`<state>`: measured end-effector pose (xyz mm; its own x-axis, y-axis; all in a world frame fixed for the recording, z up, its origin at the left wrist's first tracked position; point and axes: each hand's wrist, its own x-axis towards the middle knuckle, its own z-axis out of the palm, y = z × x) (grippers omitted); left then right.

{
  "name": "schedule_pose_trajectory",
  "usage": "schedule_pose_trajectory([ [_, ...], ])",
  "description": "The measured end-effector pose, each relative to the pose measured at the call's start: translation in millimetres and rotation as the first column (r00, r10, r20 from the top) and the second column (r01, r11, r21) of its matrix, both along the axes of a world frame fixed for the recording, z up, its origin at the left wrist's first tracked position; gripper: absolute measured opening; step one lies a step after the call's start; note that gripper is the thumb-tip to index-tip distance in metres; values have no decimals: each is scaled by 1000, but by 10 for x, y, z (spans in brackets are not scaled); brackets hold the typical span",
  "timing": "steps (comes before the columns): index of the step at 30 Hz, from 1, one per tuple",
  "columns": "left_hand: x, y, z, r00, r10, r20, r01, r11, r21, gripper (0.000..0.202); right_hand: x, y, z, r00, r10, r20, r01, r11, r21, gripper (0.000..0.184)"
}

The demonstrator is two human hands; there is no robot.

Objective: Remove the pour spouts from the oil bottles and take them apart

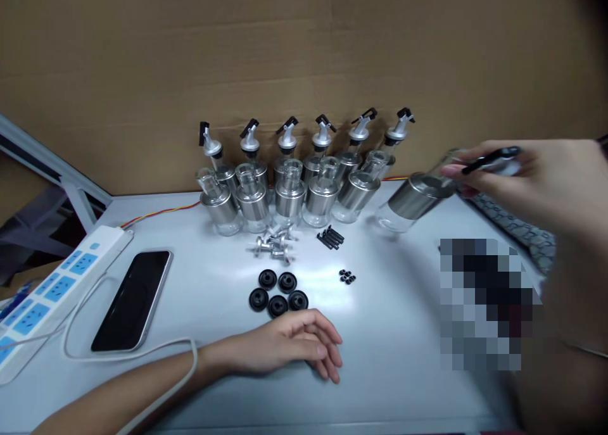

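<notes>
At the right, my right hand (536,175) is closed round the neck of a tilted glass bottle (418,197) with a brushed metal sleeve. A black lever (494,159) and a silvery part show among its fingers; whether they are seated in the bottle is hidden. My left hand (304,343) lies on the table, holding nothing, its fingers loosely bent and apart. Just beyond it are several black round caps (278,305). Farther back lie silver pourer spouts (275,248), black levers (331,237) and small black rings (348,277).
Several open glass bottles (289,197) stand in a row, with bottles topped by lever pourers (287,140) behind them. A phone (133,299), a power strip (59,289) and a white cable (190,365) are at the left. Cardboard (266,55) walls the back. A pixelated patch covers something at the right.
</notes>
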<state>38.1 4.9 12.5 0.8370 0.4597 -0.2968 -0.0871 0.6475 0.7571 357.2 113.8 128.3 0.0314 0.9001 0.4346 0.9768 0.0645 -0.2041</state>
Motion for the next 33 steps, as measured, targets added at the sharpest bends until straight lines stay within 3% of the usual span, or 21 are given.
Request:
schedule_pose_trajectory([
  [5,1,3,-6,1000,4,5,-4,1000,-10,33,-247,52,-84,992,-60,-109,55,997,-49,17],
  [17,4,12,11,1000,2,-1,-2,1000,-19,34,-307,209,-267,989,-75,-130,77,997,13,18],
  [22,10,9,-7,1000,4,6,-4,1000,-18,33,-283,199,-268,991,-59,-119,63,998,30,23],
  [24,7,9,-8,1000,3,7,-3,1000,-17,34,-312,164,-246,991,-51,-121,62,994,92,22],
  [26,4,10,-5,1000,-2,6,2,1000,-16,35,-390,112,-212,986,-20,-167,57,973,222,16],
  [29,0,10,-1,1000,-9,7,9,1000,-18,34,-614,6,-163,937,130,-324,18,909,416,11],
  [31,-3,7,-10,1000,-9,13,9,1000,-17,33,-811,-82,-155,871,227,-435,-24,905,424,20],
  [33,-4,2,-34,1000,-1,26,1,1000,-19,33,-1010,-186,-196,852,259,-455,-135,948,288,20],
])
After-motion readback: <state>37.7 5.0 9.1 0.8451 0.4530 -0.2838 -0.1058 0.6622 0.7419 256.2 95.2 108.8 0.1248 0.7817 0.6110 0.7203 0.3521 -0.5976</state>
